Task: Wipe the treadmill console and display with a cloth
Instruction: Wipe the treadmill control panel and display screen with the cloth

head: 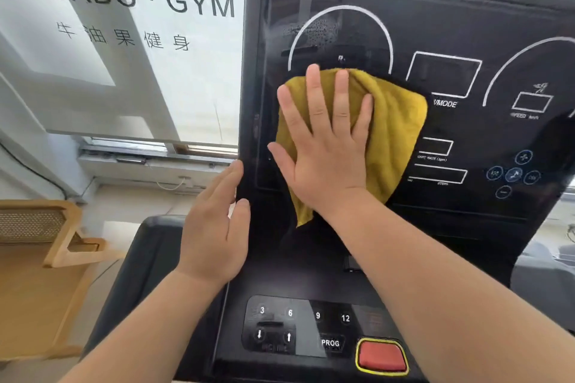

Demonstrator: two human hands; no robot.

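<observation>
Cloth [395, 134], mustard yellow and bunched, lies against the black display [451, 40] of the treadmill, just right of the picture's centre, covering the lower part of a white ring printed on the glass. The right hand [326, 146] presses it there, palm flat, all 5 fingers straight and spread, fingertips pointing to 12 o'clock. Most of the cloth shows past the hand at 3 o'clock, and 1 corner hangs out below the wrist at 7 o'clock. Inside the ring, at 12 o'clock from the cloth, a speckled patch shows on the glass. At 3 o'clock from the cloth are white printed boxes, the word MODE and a 2nd ring cut by the picture's edge. The left hand [214, 227] is at 8 o'clock from the cloth, its fingers straight and close together, fingertips touching the display's left edge; it holds nothing. Below the display, at 6 o'clock, the console [295, 277] carries keys [289, 323] marked 3, 6, 9, 12 and PROG, with a red button [382, 355] in a yellow rim just beside them at 3 o'clock. Behind the treadmill, at 10 o'clock, a window sign [199, 5] reads GYM, and a wooden chair [31, 224] stands at 8 o'clock.
</observation>
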